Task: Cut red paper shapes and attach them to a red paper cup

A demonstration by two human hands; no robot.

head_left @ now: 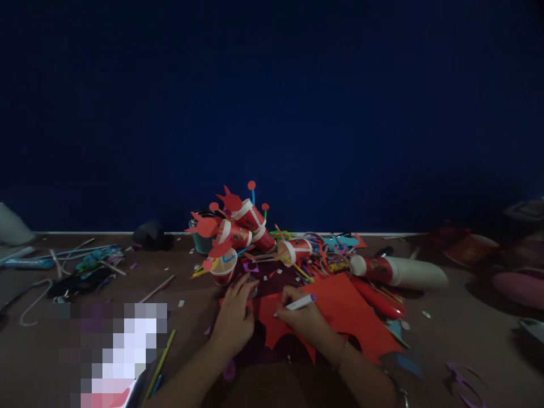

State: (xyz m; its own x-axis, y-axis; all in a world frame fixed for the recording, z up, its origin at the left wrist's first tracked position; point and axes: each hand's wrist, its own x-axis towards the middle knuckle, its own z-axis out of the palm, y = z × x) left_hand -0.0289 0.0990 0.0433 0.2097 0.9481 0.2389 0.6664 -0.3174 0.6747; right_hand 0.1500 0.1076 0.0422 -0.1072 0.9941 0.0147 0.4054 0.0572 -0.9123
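A large sheet of red paper (335,300), with rounded bites cut from its near edge, lies on the brown table. My right hand (304,320) is closed round a white marker (301,302) with a purple end, its tip down at the red paper. At the paper's left part, my left hand (235,314) rests with its fingers curved over a small round greyish object (253,288), partly hidden by them. Just beyond my hands are red-and-white paper cups (249,216) decorated with red paper shapes and straws, and another cup (295,251) lying on its side.
Behind the cups stands a teal tin (203,241). To the right lie stacked paper cups (399,272), a red glossy object (380,300) and purple scissors (463,382). Straws, pipe cleaners (97,258) and paper scraps litter the left. A dark blue wall (272,113) closes the back.
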